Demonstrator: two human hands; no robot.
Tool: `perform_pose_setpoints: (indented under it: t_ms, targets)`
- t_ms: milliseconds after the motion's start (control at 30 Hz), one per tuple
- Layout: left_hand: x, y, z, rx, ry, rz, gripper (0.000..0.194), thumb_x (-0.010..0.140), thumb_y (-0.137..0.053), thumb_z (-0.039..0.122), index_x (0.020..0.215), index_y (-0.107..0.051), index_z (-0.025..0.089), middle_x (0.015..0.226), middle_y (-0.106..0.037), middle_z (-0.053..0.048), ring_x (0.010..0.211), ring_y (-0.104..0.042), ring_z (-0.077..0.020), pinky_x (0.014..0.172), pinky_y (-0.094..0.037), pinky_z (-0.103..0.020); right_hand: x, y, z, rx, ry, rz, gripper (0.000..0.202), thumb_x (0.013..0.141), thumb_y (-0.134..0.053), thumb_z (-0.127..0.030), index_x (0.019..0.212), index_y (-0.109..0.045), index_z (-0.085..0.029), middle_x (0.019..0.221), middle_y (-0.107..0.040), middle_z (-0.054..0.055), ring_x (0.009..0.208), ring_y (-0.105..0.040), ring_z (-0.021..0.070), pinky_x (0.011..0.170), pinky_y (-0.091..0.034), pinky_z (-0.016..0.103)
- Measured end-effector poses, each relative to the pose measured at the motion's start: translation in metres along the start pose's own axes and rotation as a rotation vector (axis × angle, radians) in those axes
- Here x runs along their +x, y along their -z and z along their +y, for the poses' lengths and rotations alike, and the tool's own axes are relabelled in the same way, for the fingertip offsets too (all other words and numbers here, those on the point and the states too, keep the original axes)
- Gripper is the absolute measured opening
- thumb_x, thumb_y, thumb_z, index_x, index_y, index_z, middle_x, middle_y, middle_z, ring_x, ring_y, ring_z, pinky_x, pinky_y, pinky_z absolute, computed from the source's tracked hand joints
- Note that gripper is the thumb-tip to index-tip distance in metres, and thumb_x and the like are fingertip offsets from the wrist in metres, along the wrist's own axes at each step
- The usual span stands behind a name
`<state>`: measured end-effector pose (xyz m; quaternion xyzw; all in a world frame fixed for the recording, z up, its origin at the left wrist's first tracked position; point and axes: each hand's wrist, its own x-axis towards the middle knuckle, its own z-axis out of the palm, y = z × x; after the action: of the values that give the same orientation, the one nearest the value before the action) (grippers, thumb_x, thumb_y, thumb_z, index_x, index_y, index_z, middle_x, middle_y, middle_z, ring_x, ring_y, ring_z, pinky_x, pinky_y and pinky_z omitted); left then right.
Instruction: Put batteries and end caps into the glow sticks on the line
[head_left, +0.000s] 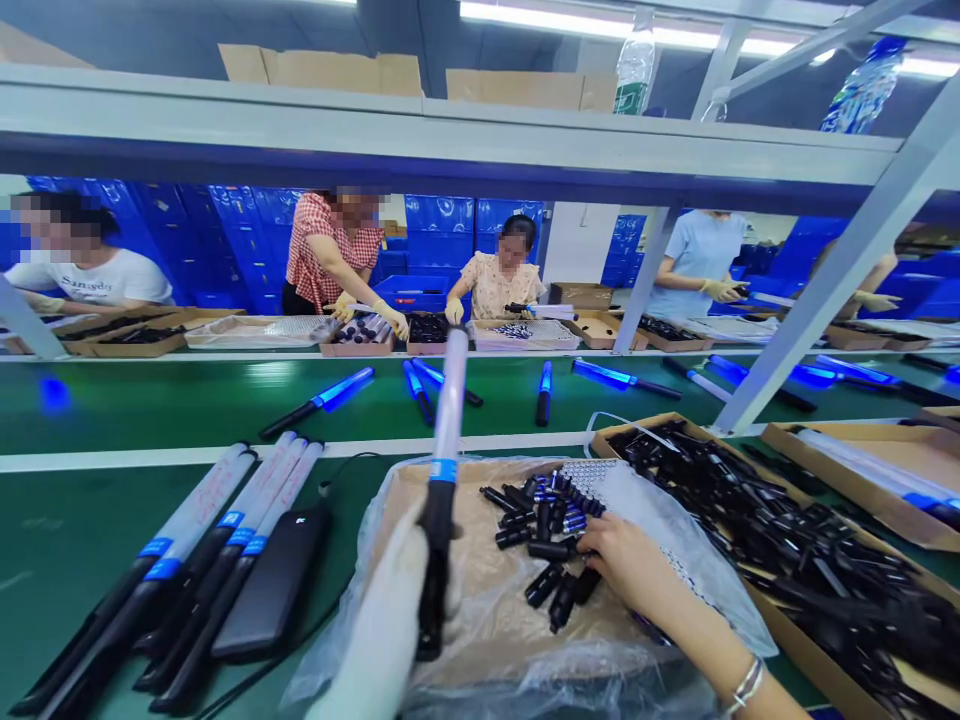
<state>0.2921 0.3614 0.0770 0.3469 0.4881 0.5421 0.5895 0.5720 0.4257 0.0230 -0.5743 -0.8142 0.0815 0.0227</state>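
Observation:
My left hand, in a white glove, is wrapped round the black handle of a light stick with a pale tube and a blue band. The stick stands nearly upright over a plastic-lined tray. My bare right hand reaches into the tray from the right, its fingers bent at a pile of short black cylinders. Those fingertips touch a black cylinder, but whether they grip it is hidden. Small blue-wrapped pieces lie among the cylinders.
Several light sticks and a black power bank lie at the left. A box of black parts stands right of the tray. Lit sticks rest on the green belt ahead. Co-workers sit or stand beyond, under a shelf.

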Motion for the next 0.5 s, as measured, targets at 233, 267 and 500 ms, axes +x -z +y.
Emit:
perform_pose_setpoints:
  t_ms: [233, 267, 500]
  targets:
    - [0.0, -0.048, -0.046, -0.038, 0.038, -0.138, 0.044, 0.092, -0.047, 0.052, 0.113, -0.059, 0.015, 0.087, -0.064, -0.005, 0.067, -0.06, -0.0107, 0.058, -0.052, -0.025, -0.001, 0.002, 0.004, 0.026, -0.006, 0.089, 0.023, 0.084, -0.053, -0.007, 0.081, -0.075, -0.015, 0.09, -0.069, 0.01, 0.099, -0.062, 0.0274, 0.091, -0.047, 0.04]
    - [-0.001, -0.048, -0.048, -0.039, 0.037, -0.137, 0.044, 0.092, -0.047, 0.052, 0.115, -0.058, 0.015, 0.09, -0.064, -0.006, 0.068, -0.06, -0.0109, 0.059, -0.053, -0.025, -0.004, 0.004, 0.003, 0.037, -0.021, 0.114, 0.023, 0.085, -0.053, -0.009, 0.086, -0.074, -0.016, 0.092, -0.07, 0.009, 0.098, -0.063, 0.0255, 0.091, -0.048, 0.038]
    - [0.009, -0.04, -0.059, -0.02, 0.019, -0.045, 0.049, 0.093, -0.046, 0.052, 0.125, -0.053, 0.016, 0.103, -0.064, -0.009, 0.078, -0.063, -0.0133, 0.066, -0.055, -0.029, -0.032, 0.019, -0.068, 0.711, 0.182, 0.624, 0.017, 0.085, -0.062, -0.02, 0.098, -0.073, -0.02, 0.089, -0.073, 0.0, 0.075, -0.07, 0.0089, 0.071, -0.058, 0.014]
